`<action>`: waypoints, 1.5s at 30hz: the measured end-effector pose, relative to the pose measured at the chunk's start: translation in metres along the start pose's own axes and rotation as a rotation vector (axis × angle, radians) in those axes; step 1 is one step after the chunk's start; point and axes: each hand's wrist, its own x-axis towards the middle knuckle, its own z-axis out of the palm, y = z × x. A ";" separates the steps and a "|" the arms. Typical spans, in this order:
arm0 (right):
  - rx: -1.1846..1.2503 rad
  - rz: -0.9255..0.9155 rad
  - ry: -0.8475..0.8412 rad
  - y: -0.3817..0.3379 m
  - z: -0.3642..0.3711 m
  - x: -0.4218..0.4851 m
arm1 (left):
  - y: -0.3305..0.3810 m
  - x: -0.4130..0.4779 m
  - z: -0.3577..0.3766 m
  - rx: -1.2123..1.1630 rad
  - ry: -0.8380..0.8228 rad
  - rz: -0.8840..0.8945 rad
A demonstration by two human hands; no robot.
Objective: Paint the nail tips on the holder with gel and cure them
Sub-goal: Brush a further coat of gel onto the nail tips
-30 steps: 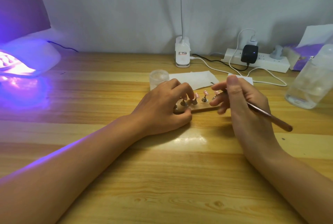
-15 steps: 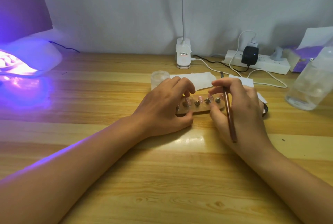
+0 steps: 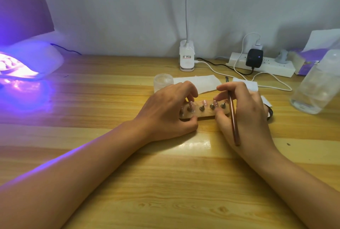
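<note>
A wooden nail-tip holder [image 3: 207, 113] lies on the table's middle, with several pinkish nail tips [image 3: 204, 102] standing on metal pegs. My left hand [image 3: 169, 111] grips its left end, thumb at the front edge, fingers curled over the back. My right hand [image 3: 244, 111] grips the right end while holding a copper-coloured brush [image 3: 233, 120], whose handle runs along the hand toward me. The brush tip [image 3: 226, 79] pokes out beyond the fingers. The lit UV curing lamp [image 3: 27, 61] glows purple at the far left.
A small clear jar [image 3: 163, 81] and white paper wipes [image 3: 198, 81] lie just behind the holder. A clip lamp base [image 3: 186, 59], power strip [image 3: 261, 66] with cables, and a clear plastic bottle [image 3: 318, 85] stand at the back and right.
My right hand turned the brush from pointing rightward to lying along the hand, then closed on the holder's right end. The left hand kept its grip on the left end.
</note>
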 end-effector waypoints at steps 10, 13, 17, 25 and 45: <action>0.090 -0.057 -0.016 -0.003 0.002 0.002 | -0.004 0.001 0.005 -0.034 -0.035 -0.092; 0.167 -0.075 -0.074 -0.005 0.002 0.001 | -0.005 0.002 0.005 -0.027 -0.020 -0.092; 0.214 -0.056 -0.193 -0.005 0.004 -0.001 | -0.006 0.003 0.006 0.011 0.043 -0.051; 0.246 -0.008 -0.307 -0.002 0.003 -0.001 | -0.005 0.006 0.000 0.035 0.342 -0.125; 0.398 -0.083 0.049 -0.009 0.000 -0.002 | -0.016 0.009 -0.004 -0.100 0.463 -0.349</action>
